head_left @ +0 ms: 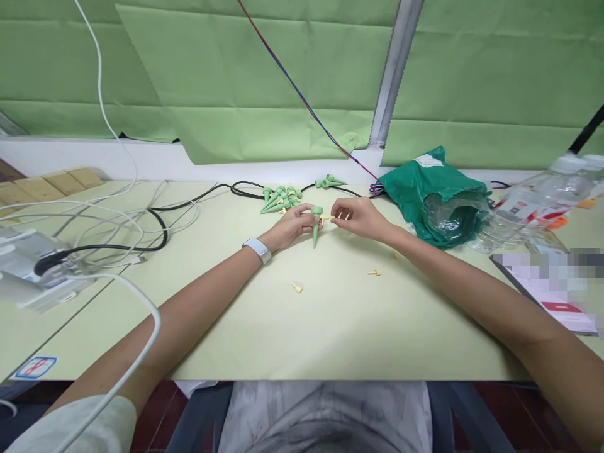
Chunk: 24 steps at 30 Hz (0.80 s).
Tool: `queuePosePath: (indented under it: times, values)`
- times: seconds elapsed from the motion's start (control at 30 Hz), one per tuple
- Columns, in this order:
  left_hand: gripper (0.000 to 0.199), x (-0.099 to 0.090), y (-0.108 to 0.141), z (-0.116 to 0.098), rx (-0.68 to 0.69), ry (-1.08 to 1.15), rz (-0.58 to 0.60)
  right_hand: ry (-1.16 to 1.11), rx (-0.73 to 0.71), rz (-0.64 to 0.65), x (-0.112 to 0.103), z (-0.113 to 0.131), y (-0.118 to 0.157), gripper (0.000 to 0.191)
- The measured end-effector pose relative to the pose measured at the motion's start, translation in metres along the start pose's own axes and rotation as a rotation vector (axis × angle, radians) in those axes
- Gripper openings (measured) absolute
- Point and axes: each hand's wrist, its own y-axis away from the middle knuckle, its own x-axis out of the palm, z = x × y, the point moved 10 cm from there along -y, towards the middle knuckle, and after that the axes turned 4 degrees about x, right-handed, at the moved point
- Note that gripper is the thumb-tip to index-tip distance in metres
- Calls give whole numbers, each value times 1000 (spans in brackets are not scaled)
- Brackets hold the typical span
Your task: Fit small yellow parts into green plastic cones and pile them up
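My left hand (293,226) is closed on a green spike (316,234), held upright with its wide cap on top and its tip pointing down. A small yellow piece (326,218) sits at the side of the spike, and my right hand (355,217) pinches its outer end between thumb and finger. Behind my left hand lies a pile of green spikes (278,197) with yellow pieces among them. Loose on the table are a yellow peg (297,287) in front of my hands and another yellow peg (374,273) near my right forearm.
Further back lie more green parts (330,182) beside a black cable. On the right are a green plastic bag (425,189), clear bottles (528,201) and a clipboard (557,296). White cables and a power strip (42,270) fill the left side. One white cable crosses my left arm.
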Motion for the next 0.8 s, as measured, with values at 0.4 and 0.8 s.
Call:
queuePosePath:
  times: [0.4,0.8]
  values:
    - [42,1,-1,1,13,-4,37,-466,402,-81,24,-36,9,47]
    - [41,1,-1,1,23,-1,0,-418,321,-72,23,-30,9,37]
